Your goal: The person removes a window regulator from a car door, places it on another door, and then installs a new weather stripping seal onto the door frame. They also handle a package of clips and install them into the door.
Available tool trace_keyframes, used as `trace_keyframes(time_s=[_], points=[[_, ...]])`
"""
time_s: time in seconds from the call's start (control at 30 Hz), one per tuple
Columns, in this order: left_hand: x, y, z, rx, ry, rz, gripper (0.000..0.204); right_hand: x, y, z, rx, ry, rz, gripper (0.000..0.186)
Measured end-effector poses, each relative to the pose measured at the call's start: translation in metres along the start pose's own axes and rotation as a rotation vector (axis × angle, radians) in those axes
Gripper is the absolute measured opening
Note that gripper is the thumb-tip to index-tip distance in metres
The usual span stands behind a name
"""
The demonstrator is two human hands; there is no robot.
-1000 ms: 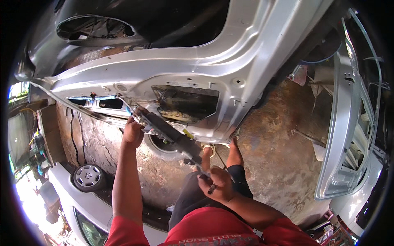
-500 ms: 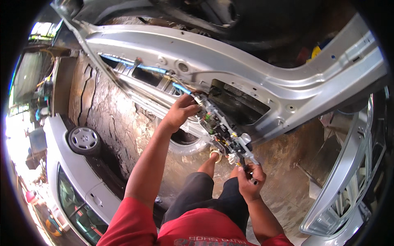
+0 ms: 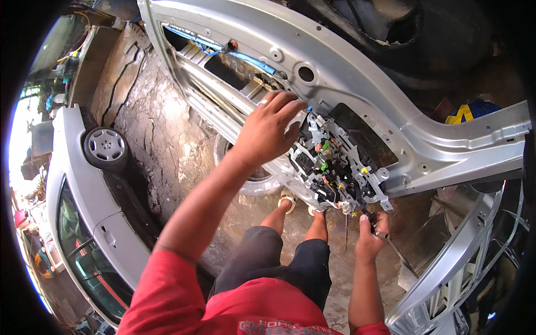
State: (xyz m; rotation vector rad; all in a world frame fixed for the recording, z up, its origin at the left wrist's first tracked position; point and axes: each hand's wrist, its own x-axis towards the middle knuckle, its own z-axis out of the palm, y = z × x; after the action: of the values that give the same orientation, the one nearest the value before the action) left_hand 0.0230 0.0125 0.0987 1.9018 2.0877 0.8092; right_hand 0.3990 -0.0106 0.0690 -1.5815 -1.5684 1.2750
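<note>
A metal lock mechanism [image 3: 335,164] with black, green and yellow parts lies across the lower opening of a silver door panel [image 3: 416,151]. My left hand [image 3: 265,131] is over the mechanism’s upper-left end, fingers apart and loosely bent; whether their tips touch it is unclear. A blue-sleeved cable [image 3: 245,60] runs along the panel above that hand. My right hand [image 3: 369,237] is closed on a dark part [image 3: 377,234] at the mechanism’s lower end, its thumb up along it.
A silver car [image 3: 84,240] with a spoked wheel [image 3: 106,146] stands left. Another metal door frame [image 3: 463,240] is at lower right. A tire [image 3: 251,187] lies beneath the panel on stained, cracked concrete [image 3: 173,167]. Dark trim [image 3: 435,44] and a blue-yellow item [image 3: 466,113] are beyond the panel.
The mechanism has turned to show its inner parts and now sits against the door opening. My left hand has moved up and loosened; my right has moved right. The view has shifted.
</note>
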Motion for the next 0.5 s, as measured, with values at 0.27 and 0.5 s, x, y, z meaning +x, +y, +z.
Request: trace_keyframes(time_s=[0.27,0.5], points=[[0.056,-0.004,0.0,0.09,-0.637,0.102,0.039,0.002,0.011,-0.005,0.026,-0.015,-0.003,0.014],[0.06,-0.017,0.013,-0.023,-0.724,0.087,0.031,-0.002,0.012,-0.002,0.037,-0.014,0.006,0.015]])
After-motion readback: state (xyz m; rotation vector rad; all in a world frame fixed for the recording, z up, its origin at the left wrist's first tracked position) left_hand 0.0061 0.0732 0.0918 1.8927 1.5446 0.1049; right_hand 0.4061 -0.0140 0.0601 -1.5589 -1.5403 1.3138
